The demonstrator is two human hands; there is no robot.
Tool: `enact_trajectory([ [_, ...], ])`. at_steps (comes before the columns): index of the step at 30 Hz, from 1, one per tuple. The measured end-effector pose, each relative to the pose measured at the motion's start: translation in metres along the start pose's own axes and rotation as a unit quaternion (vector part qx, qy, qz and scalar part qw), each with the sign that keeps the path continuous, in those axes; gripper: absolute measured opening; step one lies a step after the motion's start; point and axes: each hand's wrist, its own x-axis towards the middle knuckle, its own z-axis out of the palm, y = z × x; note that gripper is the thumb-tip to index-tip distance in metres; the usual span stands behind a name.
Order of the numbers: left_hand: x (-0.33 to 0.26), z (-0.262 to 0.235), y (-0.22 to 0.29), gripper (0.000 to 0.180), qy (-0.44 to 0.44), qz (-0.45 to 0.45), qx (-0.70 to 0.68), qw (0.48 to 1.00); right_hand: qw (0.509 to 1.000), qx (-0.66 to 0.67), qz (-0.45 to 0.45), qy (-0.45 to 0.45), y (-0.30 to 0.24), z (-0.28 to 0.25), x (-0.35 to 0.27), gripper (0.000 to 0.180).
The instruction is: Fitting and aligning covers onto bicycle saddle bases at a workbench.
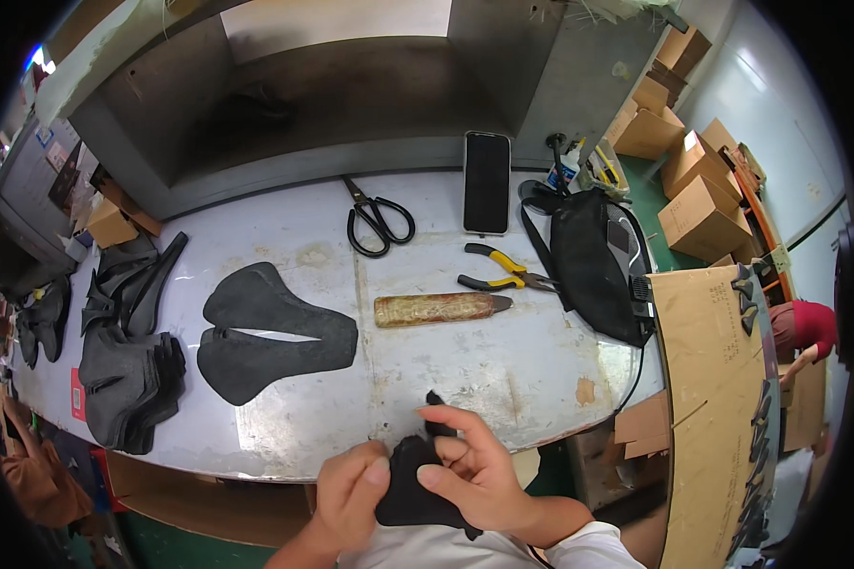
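Close to my body, past the table's front edge, both hands are closed on a small black piece of soft material [410, 493]. My left hand [351, 488] pinches its left edge between thumb and bent fingers. The thumb of my right hand [479, 474] presses on the piece's right side, while the raised index finger is beside a narrow black end [436, 403] sticking up. Whether that end belongs to the same piece I cannot tell. Beyond my hands lies a flat, dark saddle-shaped cover [275, 356] with a slit, and a worn, tape-wrapped tool [436, 309] with a dark tip.
On the white table [294, 436] are black-handled scissors [380, 220], a phone [487, 182], yellow-black pliers [512, 270] and a black bag [593, 256]. Stacked dark cut pieces [133, 389] stand left. A grey metal hood [351, 104] rises behind; a cardboard sheet [712, 379] borders the right.
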Motion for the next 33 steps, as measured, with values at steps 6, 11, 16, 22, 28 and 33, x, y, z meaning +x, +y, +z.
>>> enact_trajectory([
  [6, 0.002, 0.012, -0.005, 0.030, 0.016, -0.093, -0.136, 0.986, 0.992, 0.125, 0.022, -0.024, -0.010, 0.006, 0.011, 0.064],
  [11, 0.003, 0.000, -0.004, 0.029, -0.030, 0.035, 0.035, 0.998, 0.994, 0.094, -0.061, -0.012, -0.001, 0.001, 0.008, 0.075],
  [16, 0.005, 0.015, -0.012, 0.035, 0.017, -0.066, -0.156, 0.985, 0.986, 0.161, -0.041, 0.020, -0.002, 0.006, 0.011, 0.073],
  [22, 0.006, 0.013, -0.013, 0.035, 0.019, 0.022, -0.046, 0.999, 0.982, 0.141, -0.089, 0.094, 0.005, 0.014, 0.014, 0.070],
  [28, 0.009, 0.026, -0.024, 0.029, 0.083, -0.125, -0.274, 0.950, 0.965, 0.218, -0.063, 0.130, -0.003, 0.022, 0.018, 0.067],
  [33, 0.010, 0.040, -0.012, 0.039, 0.050, -0.045, -0.194, 0.979, 0.963, 0.215, -0.053, 0.152, -0.009, 0.014, 0.025, 0.063],
])
